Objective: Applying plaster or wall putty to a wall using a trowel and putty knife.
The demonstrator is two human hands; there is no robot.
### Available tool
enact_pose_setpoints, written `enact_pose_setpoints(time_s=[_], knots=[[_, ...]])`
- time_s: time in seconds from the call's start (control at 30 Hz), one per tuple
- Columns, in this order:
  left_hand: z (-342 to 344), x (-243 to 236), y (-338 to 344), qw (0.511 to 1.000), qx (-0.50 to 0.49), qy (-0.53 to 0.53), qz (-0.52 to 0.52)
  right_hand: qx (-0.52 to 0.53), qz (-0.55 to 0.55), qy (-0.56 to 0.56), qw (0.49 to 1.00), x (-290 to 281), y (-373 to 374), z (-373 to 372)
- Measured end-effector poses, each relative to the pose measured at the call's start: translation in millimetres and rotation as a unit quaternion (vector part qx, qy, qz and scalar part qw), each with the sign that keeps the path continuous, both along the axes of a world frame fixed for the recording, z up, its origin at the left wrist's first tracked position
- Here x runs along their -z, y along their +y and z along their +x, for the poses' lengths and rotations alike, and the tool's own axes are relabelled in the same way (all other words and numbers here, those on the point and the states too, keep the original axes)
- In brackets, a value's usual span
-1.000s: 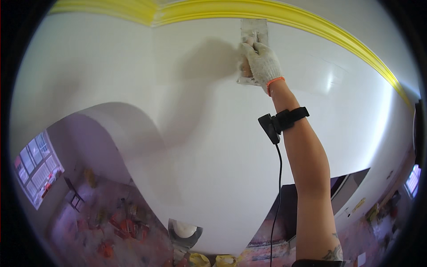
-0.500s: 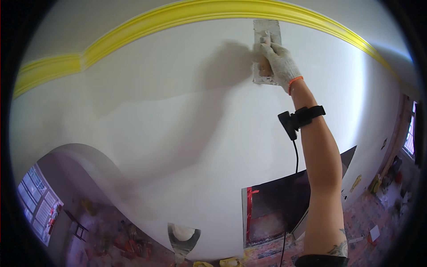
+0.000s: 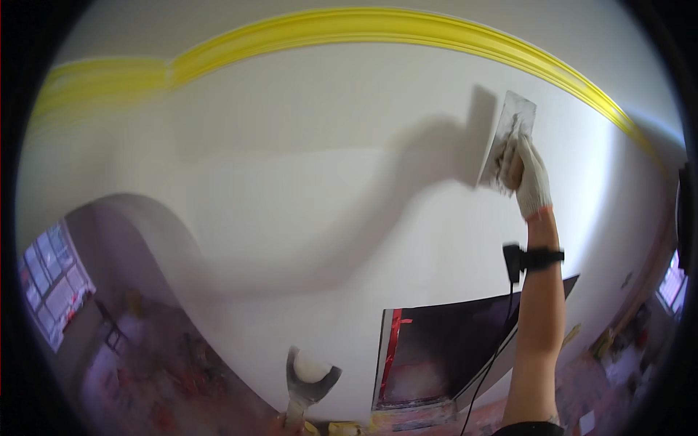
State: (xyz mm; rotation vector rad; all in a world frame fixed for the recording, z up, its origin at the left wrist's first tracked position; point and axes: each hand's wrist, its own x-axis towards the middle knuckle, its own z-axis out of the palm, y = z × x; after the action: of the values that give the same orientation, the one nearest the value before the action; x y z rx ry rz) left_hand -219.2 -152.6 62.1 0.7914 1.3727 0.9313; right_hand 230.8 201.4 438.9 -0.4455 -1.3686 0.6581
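Observation:
A white knit glove with an orange cuff covers my right hand point(image 3: 533, 178), closed on the handle of a flat plastering trowel point(image 3: 520, 105). The trowel is tilted and casts a separate shadow on the white wall point(image 3: 291, 109); whether it touches the wall I cannot tell. A black strap device point(image 3: 534, 257) with a cable is on my forearm. Low in the middle, a putty knife point(image 3: 326, 381) carries a lump of white material point(image 3: 311, 367); what holds it is not visible. My left hand is not in view.
Yellow cornice point(image 3: 385, 25) runs along the wall's top. An arched opening point(image 3: 131, 240) at left shows a window point(image 3: 51, 276), a chair and a cluttered floor. A dark recessed panel point(image 3: 443, 349) with red tape sits low on the wall; another window point(image 3: 669, 283) is at far right.
My right hand and trowel have moved right and down, away from the cornice, and the trowel has turned to a slant, with its shadow now showing beside it. The view has shifted.

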Motion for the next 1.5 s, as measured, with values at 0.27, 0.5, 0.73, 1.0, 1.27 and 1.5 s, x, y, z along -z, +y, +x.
enact_pose_setpoints(time_s=[0.27,0.5,0.73,1.0,1.27,1.5], knots=[[-26,-33,12,0.969,0.126,-0.202,0.07,-0.464,-0.251,-0.043,0.849,136,-96,-234],[-117,-4,-15,0.893,0.138,0.278,0.326,-0.616,-0.376,-0.225,0.654,207,-124,-355],[-148,4,-49,0.975,-0.085,-0.037,0.202,-0.339,-0.116,-0.273,0.893,138,-69,-404],[-159,70,-81,0.976,-0.153,-0.091,0.125,-0.121,0.015,-0.186,0.975,-26,-31,-522],[-143,67,-96,0.955,-0.275,-0.098,0.041,0.156,0.151,-0.224,0.95,-35,-4,-550],[-149,52,-84,0.943,-0.277,-0.176,0.051,0.185,0.194,-0.205,0.941,-37,-1,-553]])
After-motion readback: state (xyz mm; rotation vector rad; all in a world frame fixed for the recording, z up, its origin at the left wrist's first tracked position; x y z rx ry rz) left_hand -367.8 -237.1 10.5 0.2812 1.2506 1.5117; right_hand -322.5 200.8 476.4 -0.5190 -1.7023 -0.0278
